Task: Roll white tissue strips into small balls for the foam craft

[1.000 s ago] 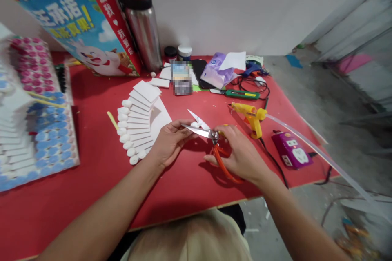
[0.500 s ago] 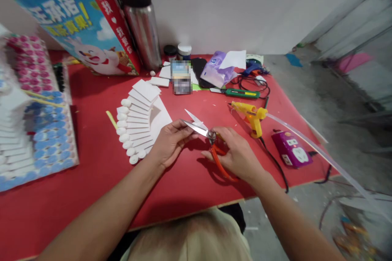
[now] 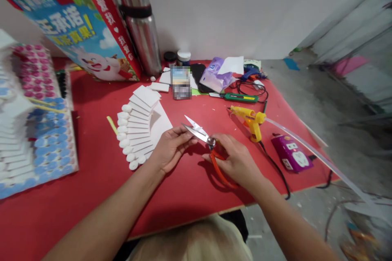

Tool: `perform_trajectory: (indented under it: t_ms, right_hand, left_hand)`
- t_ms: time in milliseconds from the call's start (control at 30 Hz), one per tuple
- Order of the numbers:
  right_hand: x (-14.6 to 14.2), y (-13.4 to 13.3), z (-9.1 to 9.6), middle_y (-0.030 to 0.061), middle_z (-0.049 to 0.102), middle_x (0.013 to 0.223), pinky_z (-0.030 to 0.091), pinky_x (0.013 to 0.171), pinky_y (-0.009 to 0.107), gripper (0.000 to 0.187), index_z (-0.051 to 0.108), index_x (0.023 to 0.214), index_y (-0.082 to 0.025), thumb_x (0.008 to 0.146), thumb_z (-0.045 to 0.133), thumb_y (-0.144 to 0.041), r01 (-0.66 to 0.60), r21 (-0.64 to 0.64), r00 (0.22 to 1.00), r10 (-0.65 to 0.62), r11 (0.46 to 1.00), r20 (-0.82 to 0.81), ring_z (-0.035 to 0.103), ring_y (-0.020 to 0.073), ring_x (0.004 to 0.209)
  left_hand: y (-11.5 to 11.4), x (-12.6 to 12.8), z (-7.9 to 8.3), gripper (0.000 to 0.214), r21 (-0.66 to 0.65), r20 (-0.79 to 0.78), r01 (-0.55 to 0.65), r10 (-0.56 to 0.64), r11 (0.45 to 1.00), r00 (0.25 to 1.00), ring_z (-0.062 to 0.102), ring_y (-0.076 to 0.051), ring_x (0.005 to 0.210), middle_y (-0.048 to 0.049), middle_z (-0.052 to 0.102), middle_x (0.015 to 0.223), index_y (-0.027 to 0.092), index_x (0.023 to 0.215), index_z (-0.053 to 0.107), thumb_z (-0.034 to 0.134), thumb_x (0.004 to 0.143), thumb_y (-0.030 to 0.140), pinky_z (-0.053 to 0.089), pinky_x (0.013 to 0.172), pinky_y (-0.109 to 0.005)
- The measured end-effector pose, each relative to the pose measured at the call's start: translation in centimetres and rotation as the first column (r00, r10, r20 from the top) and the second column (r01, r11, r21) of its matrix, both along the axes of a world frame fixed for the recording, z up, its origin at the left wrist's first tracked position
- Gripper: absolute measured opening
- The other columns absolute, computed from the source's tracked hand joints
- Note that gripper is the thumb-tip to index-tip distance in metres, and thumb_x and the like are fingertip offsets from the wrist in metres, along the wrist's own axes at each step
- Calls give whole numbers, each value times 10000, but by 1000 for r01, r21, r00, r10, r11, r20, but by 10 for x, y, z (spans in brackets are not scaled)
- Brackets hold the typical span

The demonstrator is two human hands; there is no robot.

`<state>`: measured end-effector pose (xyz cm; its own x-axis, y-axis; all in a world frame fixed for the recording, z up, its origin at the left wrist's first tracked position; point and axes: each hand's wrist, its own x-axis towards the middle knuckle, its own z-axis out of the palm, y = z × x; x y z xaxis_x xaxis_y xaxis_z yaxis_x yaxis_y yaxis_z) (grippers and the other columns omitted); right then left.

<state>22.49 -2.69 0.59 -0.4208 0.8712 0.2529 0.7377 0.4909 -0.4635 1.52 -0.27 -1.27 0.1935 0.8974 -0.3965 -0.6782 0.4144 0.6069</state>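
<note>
My right hand (image 3: 237, 157) is wrapped round a pair of scissors (image 3: 218, 168) with orange handles, its metal blades pointing up and left, slightly apart. My left hand (image 3: 173, 147) is closed in a pinch right beside the blades. A small white bit shows between the blades, by the left fingertips; I cannot make out what the fingers hold. Left of that hand, a curved fan of white flat pieces (image 3: 139, 124) lies on a white sheet (image 3: 162, 120), with round white rolls (image 3: 124, 136) along its outer edge.
On the red table (image 3: 101, 208) lie a yellow glue gun (image 3: 252, 120), a purple power socket box (image 3: 292, 153) and a green-handled cutter (image 3: 240, 97). A steel flask (image 3: 142, 34) and a printed box (image 3: 92, 36) stand behind. Blue and pink rolls (image 3: 50, 142) fill the left side.
The scissor blades have drawn a little closer together. Both hands keep nearly the same place on the table, while the whole view has shifted slightly.
</note>
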Motion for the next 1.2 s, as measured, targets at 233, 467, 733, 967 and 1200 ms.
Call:
perform_trajectory:
  t_ms: [233,467,733,967,1200]
  right_hand:
    - [0,-2,-2,147,728,1051,584,788,411,459,596,1232,-158,914,715,-466,17,-47,1000,-17,999,-13,727,301,925]
    - [0,-4,-4,148,729,1063,580,797,403,471,597,1240,-163,906,724,-470,29,-59,999,-30,998,-21,727,302,943]
    - [-1,-5,3,108,750,1030,547,778,336,317,620,1156,-172,936,695,-389,38,-69,998,-41,997,-51,725,253,908]
    - [0,7,10,90,756,924,489,701,316,366,654,1179,-162,902,714,-392,377,-224,926,-362,899,106,715,260,820]
    - [-14,22,1,171,698,1004,440,667,332,361,645,1251,-139,949,620,-335,405,-48,854,-359,913,377,672,284,804]
  left_hand:
    - [-1,-1,2,278,-32,-10,-3,3,999,1000,712,-105,671,-32,730,721,79,777,759,955,585,121,613,694,-170]
    - [0,-1,0,275,-23,-6,6,-6,1000,1000,717,-108,678,-35,730,721,78,781,756,952,593,124,615,702,-169]
    - [0,0,6,303,-45,-10,13,-14,999,1000,743,-120,693,-45,756,721,89,765,766,979,558,146,619,699,-154]
    - [-1,-3,9,304,73,23,77,-78,994,997,742,-98,726,-55,798,883,142,947,808,931,669,162,614,710,-152]
    - [-3,-6,10,271,75,33,65,-67,995,997,757,-127,833,-88,806,996,152,933,814,919,684,174,614,829,-209]
